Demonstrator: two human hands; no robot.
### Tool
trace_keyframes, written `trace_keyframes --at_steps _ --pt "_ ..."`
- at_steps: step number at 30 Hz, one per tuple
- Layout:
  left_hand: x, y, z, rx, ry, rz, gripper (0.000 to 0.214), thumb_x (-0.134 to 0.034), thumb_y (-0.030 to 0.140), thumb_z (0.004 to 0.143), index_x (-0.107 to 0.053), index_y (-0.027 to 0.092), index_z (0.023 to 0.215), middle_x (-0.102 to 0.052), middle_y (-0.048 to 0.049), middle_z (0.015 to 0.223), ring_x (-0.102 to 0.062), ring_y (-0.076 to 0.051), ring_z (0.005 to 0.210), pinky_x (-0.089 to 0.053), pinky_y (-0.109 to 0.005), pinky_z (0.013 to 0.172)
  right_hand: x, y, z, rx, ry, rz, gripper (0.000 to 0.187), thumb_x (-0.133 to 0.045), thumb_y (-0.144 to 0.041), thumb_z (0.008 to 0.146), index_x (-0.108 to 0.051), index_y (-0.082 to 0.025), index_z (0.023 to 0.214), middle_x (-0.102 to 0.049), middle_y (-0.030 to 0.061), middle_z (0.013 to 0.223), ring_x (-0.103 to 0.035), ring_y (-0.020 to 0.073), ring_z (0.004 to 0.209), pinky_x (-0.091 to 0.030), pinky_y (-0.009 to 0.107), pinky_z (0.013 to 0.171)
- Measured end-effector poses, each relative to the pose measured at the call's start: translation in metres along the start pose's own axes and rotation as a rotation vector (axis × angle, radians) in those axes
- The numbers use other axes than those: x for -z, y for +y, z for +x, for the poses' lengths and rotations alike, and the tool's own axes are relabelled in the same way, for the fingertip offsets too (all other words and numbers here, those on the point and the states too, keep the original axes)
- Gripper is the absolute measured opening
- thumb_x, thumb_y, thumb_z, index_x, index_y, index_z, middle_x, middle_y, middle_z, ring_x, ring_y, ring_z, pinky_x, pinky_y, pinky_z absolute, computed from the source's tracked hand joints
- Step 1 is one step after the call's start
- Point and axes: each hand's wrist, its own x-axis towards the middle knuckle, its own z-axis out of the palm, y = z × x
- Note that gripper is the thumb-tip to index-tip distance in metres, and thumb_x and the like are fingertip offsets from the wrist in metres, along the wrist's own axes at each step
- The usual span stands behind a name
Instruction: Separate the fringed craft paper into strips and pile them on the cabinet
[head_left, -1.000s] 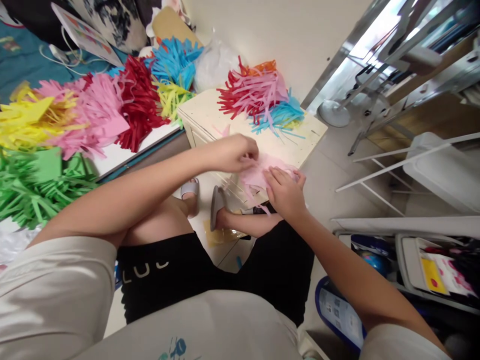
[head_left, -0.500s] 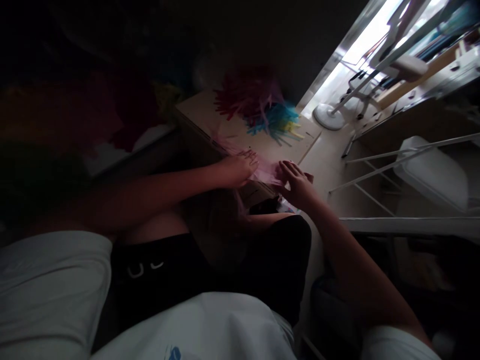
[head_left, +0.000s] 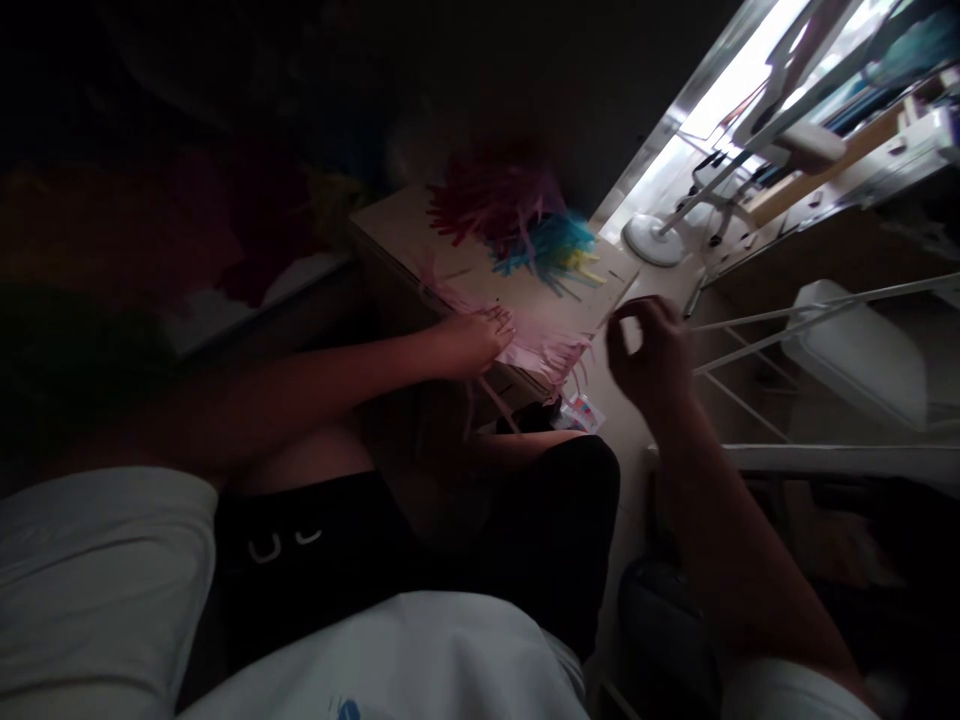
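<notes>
The picture is very dark. My left hand (head_left: pixel 476 338) lies flat with fingers stretched out on a pink fringed paper sheet (head_left: pixel 544 345) at the near corner of a small cream table (head_left: pixel 405 235). My right hand (head_left: pixel 651 355) hovers to the right of the sheet, off the table's edge, lifted and blurred, with fingers curled toward the thumb; I cannot make out anything in it. A pile of red, pink and blue fringed paper (head_left: pixel 517 220) lies at the table's far side.
Dim heaps of coloured fringed paper (head_left: pixel 112 260) cover a surface at the left. A white fan base (head_left: pixel 651 240) stands on the floor beyond the table. White rods and a white plastic seat (head_left: pixel 855 350) are at the right. My crossed legs in black shorts (head_left: pixel 360 540) are below.
The view turned dark after the first frame. My right hand has lifted off the pink sheet and moved right. My left hand now rests flat on the sheet, which is spread wider.
</notes>
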Motion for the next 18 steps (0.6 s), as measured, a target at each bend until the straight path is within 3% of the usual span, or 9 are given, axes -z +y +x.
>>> trace_keyframes --at_steps 3,6,9,13,16,18 --pt "0.002 0.001 0.0 0.022 -0.024 -0.007 0.064 -0.052 0.018 0.111 -0.056 -0.003 0.171 -0.049 -0.0315 0.182 -0.051 -0.037 0.173 -0.037 -0.049 0.146 -0.021 -0.059 -0.017 0.263 -0.243 0.071 0.06 -0.065 -0.044 0.113 -0.066 -0.019 0.167 -0.073 0.0186 0.164 -0.067 0.0391 0.15 -0.052 0.057 0.125" --pt "0.003 -0.003 -0.001 0.029 -0.033 -0.054 0.064 -0.048 0.018 0.114 -0.055 0.001 0.175 -0.047 -0.0295 0.184 -0.049 -0.035 0.175 -0.039 -0.05 0.145 -0.045 -0.078 -0.02 0.287 -0.358 -0.019 0.051 -0.061 -0.031 0.114 -0.071 -0.019 0.163 -0.07 0.0164 0.169 -0.068 0.0378 0.151 -0.049 0.056 0.125" --pt "0.001 -0.015 -0.003 0.01 -0.03 -0.119 0.061 -0.051 0.017 0.113 -0.06 0.005 0.171 -0.051 -0.0253 0.183 -0.052 -0.032 0.173 -0.042 -0.045 0.142 -0.059 -0.066 -0.012 0.206 -0.337 0.034 0.042 -0.052 -0.024 0.117 -0.083 -0.023 0.144 -0.08 0.0109 0.157 -0.076 0.0319 0.142 -0.051 0.052 0.122" --pt "0.004 -0.035 -0.007 0.012 -0.011 -0.157 0.054 -0.056 0.012 0.106 -0.074 0.014 0.156 -0.062 -0.0179 0.177 -0.066 -0.028 0.16 -0.053 -0.04 0.131 -0.059 -0.046 -0.009 0.139 -0.276 0.165 0.042 -0.051 -0.028 0.116 -0.087 -0.024 0.136 -0.085 0.0093 0.147 -0.08 0.0309 0.138 -0.055 0.053 0.119" --pt "0.028 -0.034 -0.017 0.086 0.011 -0.117 0.05 -0.064 0.017 0.103 -0.078 0.021 0.15 -0.068 -0.0141 0.171 -0.072 -0.028 0.149 -0.055 -0.042 0.124 -0.051 -0.05 -0.011 0.162 -0.183 0.231 0.039 -0.054 -0.038 0.114 -0.09 -0.027 0.123 -0.089 0.0121 0.134 -0.084 0.0349 0.126 -0.061 0.059 0.113" --pt "0.051 -0.024 -0.022 0.202 -0.005 -0.053 0.049 -0.072 0.027 0.103 -0.078 0.024 0.151 -0.07 -0.013 0.169 -0.071 -0.028 0.148 -0.054 -0.041 0.124 -0.054 -0.063 -0.001 0.26 -0.1 0.286 0.037 -0.058 -0.042 0.114 -0.091 -0.031 0.101 -0.091 0.0161 0.115 -0.088 0.0368 0.104 -0.067 0.058 0.097"
